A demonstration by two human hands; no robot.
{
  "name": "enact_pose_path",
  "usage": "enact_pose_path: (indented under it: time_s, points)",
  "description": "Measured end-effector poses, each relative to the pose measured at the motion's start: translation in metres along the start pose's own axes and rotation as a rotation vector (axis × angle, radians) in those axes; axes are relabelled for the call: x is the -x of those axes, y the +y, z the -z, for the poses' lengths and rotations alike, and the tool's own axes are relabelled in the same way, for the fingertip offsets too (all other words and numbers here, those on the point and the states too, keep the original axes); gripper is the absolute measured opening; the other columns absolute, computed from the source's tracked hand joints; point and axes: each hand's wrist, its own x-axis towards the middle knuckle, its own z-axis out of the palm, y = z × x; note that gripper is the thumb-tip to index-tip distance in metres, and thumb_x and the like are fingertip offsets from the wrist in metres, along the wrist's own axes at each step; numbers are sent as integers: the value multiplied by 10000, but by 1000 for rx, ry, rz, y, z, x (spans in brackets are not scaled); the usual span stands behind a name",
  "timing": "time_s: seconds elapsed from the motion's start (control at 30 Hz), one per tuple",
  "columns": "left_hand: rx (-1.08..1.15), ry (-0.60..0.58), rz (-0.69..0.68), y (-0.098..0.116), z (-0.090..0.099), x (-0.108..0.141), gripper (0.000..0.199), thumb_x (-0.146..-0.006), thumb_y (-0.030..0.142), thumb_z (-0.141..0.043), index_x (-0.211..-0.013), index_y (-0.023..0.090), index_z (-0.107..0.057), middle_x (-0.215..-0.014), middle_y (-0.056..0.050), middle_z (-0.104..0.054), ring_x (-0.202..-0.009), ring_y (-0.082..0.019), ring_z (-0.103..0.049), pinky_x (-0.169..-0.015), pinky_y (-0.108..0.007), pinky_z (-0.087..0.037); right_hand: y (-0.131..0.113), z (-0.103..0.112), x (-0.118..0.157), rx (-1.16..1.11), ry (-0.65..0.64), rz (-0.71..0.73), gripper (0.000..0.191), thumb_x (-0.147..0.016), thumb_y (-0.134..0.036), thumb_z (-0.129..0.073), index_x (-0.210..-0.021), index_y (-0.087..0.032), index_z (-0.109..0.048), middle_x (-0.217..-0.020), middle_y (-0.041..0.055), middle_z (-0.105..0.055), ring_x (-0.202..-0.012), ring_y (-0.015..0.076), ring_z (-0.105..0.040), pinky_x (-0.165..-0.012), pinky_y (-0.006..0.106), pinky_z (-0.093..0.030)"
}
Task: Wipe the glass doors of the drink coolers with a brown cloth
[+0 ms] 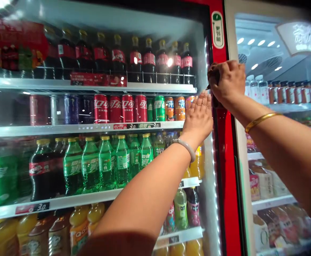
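Observation:
My left hand point(199, 115) lies flat with its fingers stretched out against the glass door point(168, 16) of a drinks fridge, near the door's right edge. Higher up and to the right, my right hand point(230, 80) is curled closed at the red door frame point(226, 153). A dark brown thing point(213, 73) shows at its fingers; most of it is hidden, and I cannot tell whether it is a cloth or part of the door handle. A grey bangle point(185, 149) circles my left wrist, a gold bangle point(263, 121) my right.
Behind the glass, shelves hold cola bottles point(118, 55), red cans point(101, 108), green soda bottles point(106, 163) and juice bottles point(1, 238). A second fridge with a pale frame point(242, 142) adjoins on the right, stocked with small brown bottles point(290, 94).

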Motion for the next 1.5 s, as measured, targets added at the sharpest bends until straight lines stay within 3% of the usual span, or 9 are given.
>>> enact_pose_path:
  time_s: [0.2, 0.4, 0.67, 0.87, 1.0, 1.13, 1.23, 1.37, 1.5]
  points:
    - [80, -58, 11, 16, -1, 48, 676, -983, 171, -319, -1619, -40, -227, -1735, -174, -214, -1635, -250, -130, -1362, -405, -76, 19, 1, 183, -109, 145, 67, 271, -942, -380, -623, -1145, -206, -666, -1276, 148, -626, -1168, 286, -542, -1027, 477, -390]
    - [-27, -103, -67, 56, -6, 149, 649, -999, 212, -358, -1605, -13, -300, -1713, -154, -294, -1606, -246, -253, -1345, -382, -214, 17, 23, 348, -195, 86, 183, 424, -848, -259, -707, -1242, -347, -579, -1162, 84, -634, -1125, 321, -588, -968, 525, -475]
    - [113, -201, 43, 61, 10, 156, 644, -991, 148, -337, -1616, 3, -278, -1707, -160, -285, -1611, -232, -227, -1340, -412, -250, 24, 10, 245, -170, 78, 113, 195, -890, -277, -642, -1084, -286, -658, -1174, 84, -663, -1158, 292, -565, -1012, 503, -448]
    - [53, -195, 151, 30, 34, 197, 672, -1013, 173, -339, -1646, 29, -165, -1718, -157, -227, -1625, -270, -166, -1342, -539, -213, -25, 22, 306, -192, 136, 76, 285, -890, -266, -668, -1172, -284, -630, -1166, 104, -648, -1125, 306, -586, -967, 500, -479]
    - [16, -228, 168, 15, 45, 209, 667, -1025, 214, -360, -1655, 88, -180, -1731, -114, -204, -1630, -261, -138, -1335, -586, -190, -46, 20, 285, -263, 49, 269, 237, -895, -249, -679, -1120, -319, -655, -1137, 56, -681, -1143, 269, -606, -981, 452, -489]
    - [10, -199, 216, 6, 54, 210, 659, -1041, 264, -377, -1662, 144, -193, -1744, -81, -158, -1636, -268, -95, -1333, -620, -140, -31, 9, 252, -233, 125, 79, 227, -901, -338, -676, -1123, -291, -667, -1166, 82, -665, -1135, 289, -609, -1007, 505, -467]
    - [-3, -183, 223, -2, 54, 219, 653, -1050, 275, -384, -1665, 175, -191, -1743, -64, -162, -1637, -267, -88, -1335, -624, -125, -48, 12, 285, -230, 205, -64, 251, -901, -312, -661, -1149, -276, -663, -1165, 110, -645, -1126, 317, -606, -984, 539, -478]
    - [-30, -157, 154, -10, 45, 236, 657, -1042, 232, -395, -1660, 143, -191, -1730, -65, -208, -1633, -245, -133, -1355, -552, -134, -95, 18, 328, -301, 136, 175, 342, -853, -226, -724, -1171, -322, -643, -1109, 63, -675, -1104, 278, -602, -949, 458, -497]
    - [-38, -142, 138, -9, 41, 251, 683, -1020, 216, -427, -1646, 69, -196, -1726, -78, -228, -1635, -241, -115, -1359, -513, -162, -96, 11, 302, -313, 215, 281, 282, -855, -222, -735, -1115, -305, -661, -1084, 26, -683, -1113, 223, -585, -962, 385, -478]
